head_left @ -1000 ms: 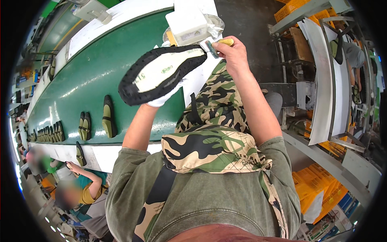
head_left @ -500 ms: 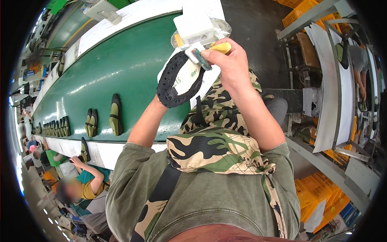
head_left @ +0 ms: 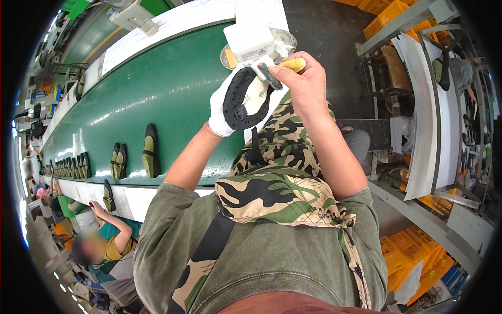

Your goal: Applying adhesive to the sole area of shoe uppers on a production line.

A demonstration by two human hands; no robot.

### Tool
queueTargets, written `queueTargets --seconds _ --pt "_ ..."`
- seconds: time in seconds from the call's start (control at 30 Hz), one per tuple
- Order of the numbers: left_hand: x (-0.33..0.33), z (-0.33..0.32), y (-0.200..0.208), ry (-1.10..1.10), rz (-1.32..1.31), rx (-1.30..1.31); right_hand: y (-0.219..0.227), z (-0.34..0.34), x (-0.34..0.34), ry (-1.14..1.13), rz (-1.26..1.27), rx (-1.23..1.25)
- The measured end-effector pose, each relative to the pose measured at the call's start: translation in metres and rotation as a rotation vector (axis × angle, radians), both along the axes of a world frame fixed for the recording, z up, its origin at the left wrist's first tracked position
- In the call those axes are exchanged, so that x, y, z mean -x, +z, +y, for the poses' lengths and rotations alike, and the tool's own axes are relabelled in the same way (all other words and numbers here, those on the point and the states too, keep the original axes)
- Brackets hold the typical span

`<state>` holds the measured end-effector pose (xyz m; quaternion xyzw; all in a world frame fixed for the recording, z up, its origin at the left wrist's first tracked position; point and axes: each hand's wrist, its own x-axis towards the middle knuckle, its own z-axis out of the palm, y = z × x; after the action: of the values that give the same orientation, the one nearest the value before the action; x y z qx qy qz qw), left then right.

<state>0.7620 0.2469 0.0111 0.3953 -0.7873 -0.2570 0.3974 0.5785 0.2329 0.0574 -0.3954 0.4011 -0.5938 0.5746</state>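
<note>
My left hand [head_left: 219, 119], in a white glove, grips a black shoe upper [head_left: 236, 107] with its underside turned up. A pale insole board [head_left: 256, 99] shows inside the gathered black edge. In my bare right hand [head_left: 309, 86] is a brush with a yellow handle [head_left: 294, 64], pinched between thumb and fingers. Its head, white and dark green, lies against the far end of the shoe's underside; whether the bristles touch it I cannot tell.
Beyond my hands, a white box-shaped container [head_left: 248, 42] stands in a clear round dish. On the green belt [head_left: 183, 94] to the left are several olive shoes, the closest a single shoe [head_left: 150, 150]. A co-worker [head_left: 115, 240] sits at lower left. Orange crates [head_left: 413, 251] stand at right.
The shoe upper has shifted right and tilted in my left hand, showing more of the white glove. My right hand and the brush have moved slightly right and down.
</note>
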Motion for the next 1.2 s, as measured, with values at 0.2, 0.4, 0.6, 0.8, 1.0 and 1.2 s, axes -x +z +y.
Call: queueTargets --seconds 0.2,0.4,0.6,0.8,1.0,1.2 --pt "0.009 -0.001 0.004 0.069 -0.162 0.004 0.032 0.011 -0.002 0.043 -0.051 0.081" --pt "-0.002 0.0 0.007 -0.079 0.263 -0.561 0.036 -0.004 -0.003 -0.056 -0.095 0.23" --pt "-0.009 -0.006 0.035 -0.235 0.282 -0.757 0.026 -0.032 0.001 -0.058 -0.038 0.332" --pt "-0.011 -0.012 0.047 -0.367 0.465 -0.919 0.013 -0.045 0.009 -0.164 0.131 0.471" --pt "-0.02 -0.025 0.041 -0.504 0.453 -1.056 0.03 -0.054 0.022 -0.129 0.156 0.518" --pt "-0.012 -0.025 0.042 -0.489 0.509 -1.077 0.025 -0.035 0.031 0.011 0.223 0.519"
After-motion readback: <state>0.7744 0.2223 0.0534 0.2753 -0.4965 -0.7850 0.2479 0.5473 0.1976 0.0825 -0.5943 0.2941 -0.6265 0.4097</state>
